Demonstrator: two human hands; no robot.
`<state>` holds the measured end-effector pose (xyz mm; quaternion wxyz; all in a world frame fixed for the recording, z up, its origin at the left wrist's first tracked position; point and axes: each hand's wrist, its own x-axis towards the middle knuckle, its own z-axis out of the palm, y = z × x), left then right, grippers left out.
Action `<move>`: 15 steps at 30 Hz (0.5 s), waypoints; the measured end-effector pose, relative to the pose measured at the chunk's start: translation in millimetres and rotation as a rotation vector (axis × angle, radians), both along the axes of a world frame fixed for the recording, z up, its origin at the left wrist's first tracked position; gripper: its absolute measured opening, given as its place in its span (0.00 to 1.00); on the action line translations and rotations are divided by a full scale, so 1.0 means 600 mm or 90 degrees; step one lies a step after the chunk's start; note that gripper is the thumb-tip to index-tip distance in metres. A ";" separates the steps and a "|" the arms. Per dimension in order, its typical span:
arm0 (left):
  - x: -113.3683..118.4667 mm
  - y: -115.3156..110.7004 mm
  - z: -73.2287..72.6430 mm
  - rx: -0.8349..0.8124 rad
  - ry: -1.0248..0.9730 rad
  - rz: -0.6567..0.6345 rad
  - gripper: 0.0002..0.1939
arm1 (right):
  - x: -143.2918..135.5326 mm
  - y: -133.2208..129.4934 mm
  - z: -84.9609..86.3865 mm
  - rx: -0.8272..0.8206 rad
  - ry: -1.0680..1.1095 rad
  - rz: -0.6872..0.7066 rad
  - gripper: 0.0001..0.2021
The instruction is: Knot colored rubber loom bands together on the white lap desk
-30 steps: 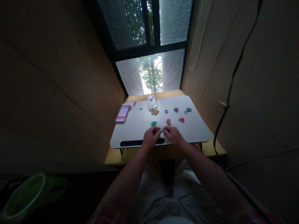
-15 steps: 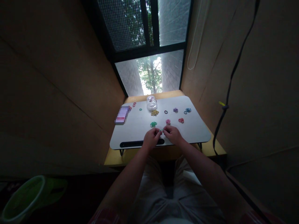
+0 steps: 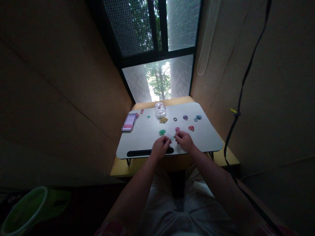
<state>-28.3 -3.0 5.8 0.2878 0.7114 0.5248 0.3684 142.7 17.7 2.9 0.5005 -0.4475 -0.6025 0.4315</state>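
Green band (image 3: 172, 138), stretched long, between left hand (image 3: 161, 146) and right hand (image 3: 185, 141)

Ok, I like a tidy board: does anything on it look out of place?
One small green ring lies by itself left of the clear jar, apart from the green pile, so it looks stray. I see nothing spilled or broken.

My fingers (image 3: 168, 143) are bare, and so are my forearms (image 3: 141, 182), right back to the short sleeves (image 3: 113, 228), which show a dark red plaid crossed by paler lines. Nearer me than the bench's (image 3: 137, 141) near edge, my trousers (image 3: 157, 200) look a pale greyish beige in this dim light, loose and creased across the lap, with a whitish patch (image 3: 203, 187) on the right thigh.
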 end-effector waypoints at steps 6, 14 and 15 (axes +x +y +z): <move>0.000 0.001 -0.001 -0.005 0.014 -0.006 0.11 | 0.003 0.003 0.003 0.018 0.015 -0.012 0.08; 0.002 0.000 0.001 -0.010 0.023 -0.006 0.10 | 0.003 0.001 0.003 0.044 -0.030 -0.019 0.09; 0.002 0.000 0.002 -0.010 0.026 -0.002 0.10 | 0.002 0.000 0.000 0.061 -0.058 -0.012 0.09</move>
